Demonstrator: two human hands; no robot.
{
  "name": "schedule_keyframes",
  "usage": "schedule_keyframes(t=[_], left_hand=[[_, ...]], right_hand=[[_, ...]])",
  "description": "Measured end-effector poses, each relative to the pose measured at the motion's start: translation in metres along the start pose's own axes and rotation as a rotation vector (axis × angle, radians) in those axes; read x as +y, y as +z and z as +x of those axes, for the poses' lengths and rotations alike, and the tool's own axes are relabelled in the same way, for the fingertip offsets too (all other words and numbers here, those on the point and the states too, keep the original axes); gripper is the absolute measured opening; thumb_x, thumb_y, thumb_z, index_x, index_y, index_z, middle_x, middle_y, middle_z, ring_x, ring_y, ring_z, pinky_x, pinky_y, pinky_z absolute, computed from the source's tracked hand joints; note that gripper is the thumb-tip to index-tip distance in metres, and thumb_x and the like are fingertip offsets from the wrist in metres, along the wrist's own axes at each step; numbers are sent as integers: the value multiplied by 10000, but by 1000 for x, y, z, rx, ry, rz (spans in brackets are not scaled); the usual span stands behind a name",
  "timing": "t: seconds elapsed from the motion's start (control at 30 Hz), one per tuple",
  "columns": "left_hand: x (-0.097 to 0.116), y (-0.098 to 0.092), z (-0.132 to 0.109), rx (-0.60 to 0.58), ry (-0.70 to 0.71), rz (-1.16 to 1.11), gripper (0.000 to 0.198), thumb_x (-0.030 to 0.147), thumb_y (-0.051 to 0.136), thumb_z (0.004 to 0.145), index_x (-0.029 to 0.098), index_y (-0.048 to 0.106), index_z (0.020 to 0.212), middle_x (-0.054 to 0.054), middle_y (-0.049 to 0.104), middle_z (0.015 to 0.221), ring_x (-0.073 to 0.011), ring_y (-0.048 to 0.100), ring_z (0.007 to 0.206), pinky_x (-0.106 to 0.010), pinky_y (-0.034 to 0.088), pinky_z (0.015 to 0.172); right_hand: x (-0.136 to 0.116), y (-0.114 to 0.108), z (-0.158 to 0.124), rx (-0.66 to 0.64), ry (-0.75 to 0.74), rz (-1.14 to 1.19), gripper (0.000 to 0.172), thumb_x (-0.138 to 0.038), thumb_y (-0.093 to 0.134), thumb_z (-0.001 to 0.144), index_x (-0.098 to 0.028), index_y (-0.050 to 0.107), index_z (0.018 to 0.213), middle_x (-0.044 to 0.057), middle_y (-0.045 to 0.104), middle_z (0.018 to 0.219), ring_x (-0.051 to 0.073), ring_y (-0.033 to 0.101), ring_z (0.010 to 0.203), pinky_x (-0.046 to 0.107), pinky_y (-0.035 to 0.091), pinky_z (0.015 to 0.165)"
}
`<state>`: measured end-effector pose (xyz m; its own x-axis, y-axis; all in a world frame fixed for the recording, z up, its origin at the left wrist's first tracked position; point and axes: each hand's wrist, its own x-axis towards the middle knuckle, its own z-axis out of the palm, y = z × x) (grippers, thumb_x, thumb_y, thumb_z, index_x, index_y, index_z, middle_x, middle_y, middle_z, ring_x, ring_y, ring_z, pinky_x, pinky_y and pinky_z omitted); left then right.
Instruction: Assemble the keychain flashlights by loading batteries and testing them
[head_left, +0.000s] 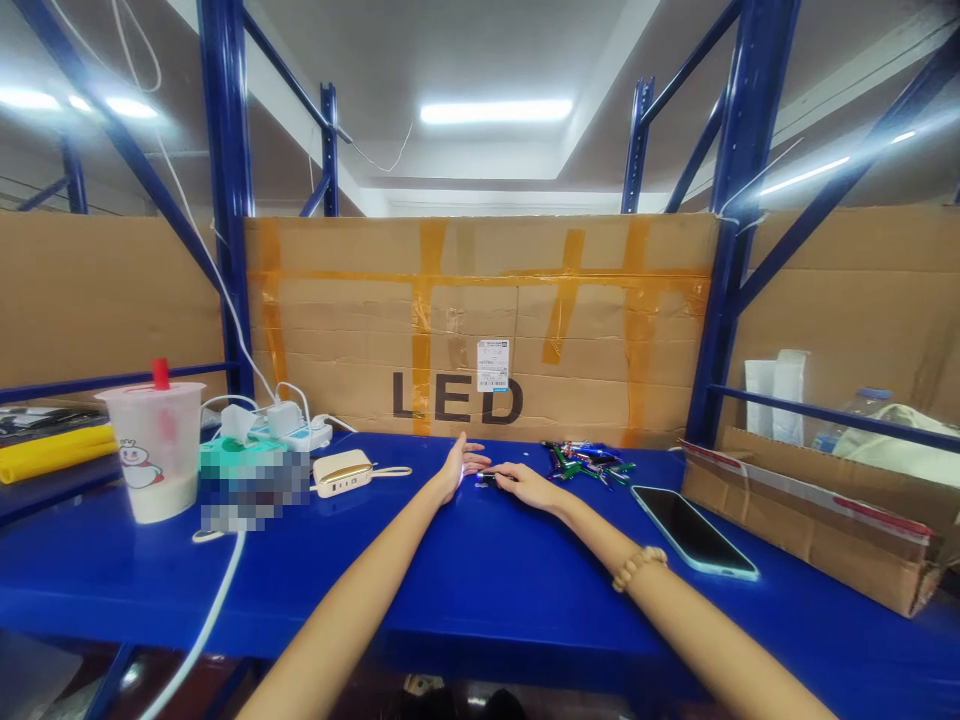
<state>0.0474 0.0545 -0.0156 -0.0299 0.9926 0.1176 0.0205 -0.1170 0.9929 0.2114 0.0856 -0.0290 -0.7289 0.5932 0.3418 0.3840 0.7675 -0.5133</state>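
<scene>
**Two bare arms reach forward, hands nearly meeting**
The left arm (360,585) and right arm (675,620) converged; the left hand (454,470) tilted up, fingers spread, just beside the right hand (526,487), which lay low, fingers pointing inward.

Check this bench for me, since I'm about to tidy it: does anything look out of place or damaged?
The loose green and blue plastic pieces lie in an untidy heap on the blue shelf. Behind them, the cardboard panel is crisscrossed with orange tape, as if patched.
</scene>
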Motion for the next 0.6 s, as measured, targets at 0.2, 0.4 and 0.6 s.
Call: schedule_keyframes(t=[0.2, 0.4, 0.6], left_hand=[[-4, 1, 4, 33, 105, 212, 542, 443, 117, 901, 128, 556, 940, -128, 679, 853, -219, 639, 853, -359, 456, 815], [-4, -2, -8, -8, 339, 569, 178, 354, 521, 778, 230, 585, 888, -20, 641, 955, -210, 559, 963, -346, 373, 922], [-1, -1, -13, -24, 375, 837, 132, 216, 640, 684, 242, 625, 813, -44, 631, 860, -245, 550, 951, -346, 357, 923]], right_hand=[[-2, 1, -2, 39, -1, -1, 288, -203, 427, 834, -146, 659, 995, 71, 679, 911, 199, 609, 865, 350, 449, 844], [1, 5, -3, 210, 49, -13, 424, -62, 503, 728, -164, 550, 1138, 81, 602, 1098, 164, 576, 990, 320, 435, 905], [3, -6, -5, 350, 252, -170, 305, -81, 466, 764, -198, 606, 1007, 65, 602, 1064, 168, 556, 1003, 330, 418, 903]])
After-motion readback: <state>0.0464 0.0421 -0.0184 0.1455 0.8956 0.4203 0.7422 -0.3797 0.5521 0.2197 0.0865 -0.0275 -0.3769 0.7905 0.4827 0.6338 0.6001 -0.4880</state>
